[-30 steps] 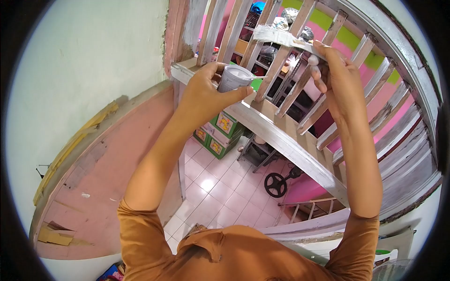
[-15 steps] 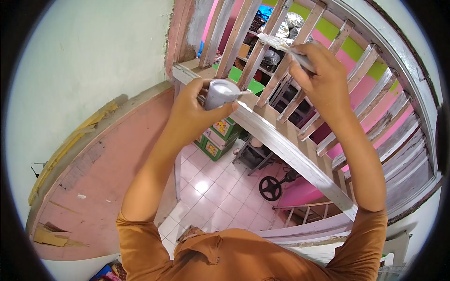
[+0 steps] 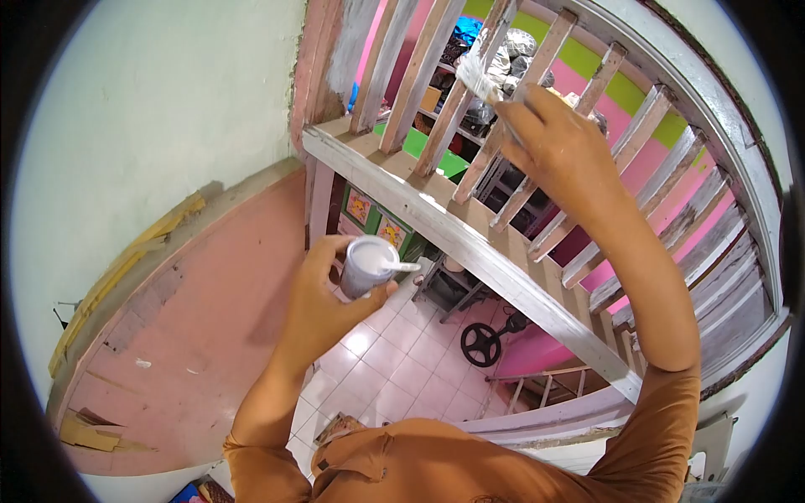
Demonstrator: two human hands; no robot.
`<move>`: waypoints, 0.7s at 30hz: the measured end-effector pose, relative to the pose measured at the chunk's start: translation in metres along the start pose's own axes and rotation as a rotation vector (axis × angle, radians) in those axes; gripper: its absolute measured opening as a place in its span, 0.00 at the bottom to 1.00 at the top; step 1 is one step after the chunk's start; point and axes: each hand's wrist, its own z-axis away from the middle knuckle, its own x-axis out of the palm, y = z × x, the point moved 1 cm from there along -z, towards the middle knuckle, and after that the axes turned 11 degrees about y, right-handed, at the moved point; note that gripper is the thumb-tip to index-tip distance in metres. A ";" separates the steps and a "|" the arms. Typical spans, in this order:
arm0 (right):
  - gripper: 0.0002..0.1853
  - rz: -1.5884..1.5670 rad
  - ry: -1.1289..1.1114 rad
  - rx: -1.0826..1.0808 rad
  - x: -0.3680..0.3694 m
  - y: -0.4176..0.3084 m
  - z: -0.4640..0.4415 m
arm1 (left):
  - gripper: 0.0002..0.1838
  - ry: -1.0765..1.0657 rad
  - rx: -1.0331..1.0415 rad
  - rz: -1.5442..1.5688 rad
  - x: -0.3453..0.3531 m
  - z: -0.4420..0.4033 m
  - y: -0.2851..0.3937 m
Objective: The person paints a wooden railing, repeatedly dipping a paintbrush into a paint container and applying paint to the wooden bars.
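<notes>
My left hand is wrapped round a clear cup of white paint. A short white piece sticks out from the cup's right rim. In my right hand is a paintbrush with white-coated bristles, pointing up and left. The bristles lie at a wooden slat of the railing; whether they press on it is hard to tell. The slats are brown with patchy white. Below them runs a white-painted beam, lower than the brush and above the cup.
A pale wall and a pink panel stand at the left. Beneath the beam are a tiled floor, a green drawer unit and a black steering wheel. Shelves with bundles show behind the slats.
My left hand has lowered the cup from beside the beam to below it. The brush has turned more upright in my right hand, its bristles still by the slats.
</notes>
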 end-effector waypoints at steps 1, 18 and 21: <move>0.15 0.000 0.003 -0.002 -0.001 0.001 -0.002 | 0.30 -0.009 0.019 -0.084 -0.002 0.004 0.000; 0.19 0.143 0.029 0.063 -0.026 0.024 -0.042 | 0.28 0.081 -0.003 -0.107 -0.007 0.051 -0.021; 0.19 0.172 0.047 0.030 -0.020 0.028 -0.040 | 0.29 0.077 0.001 -0.130 -0.008 0.054 -0.022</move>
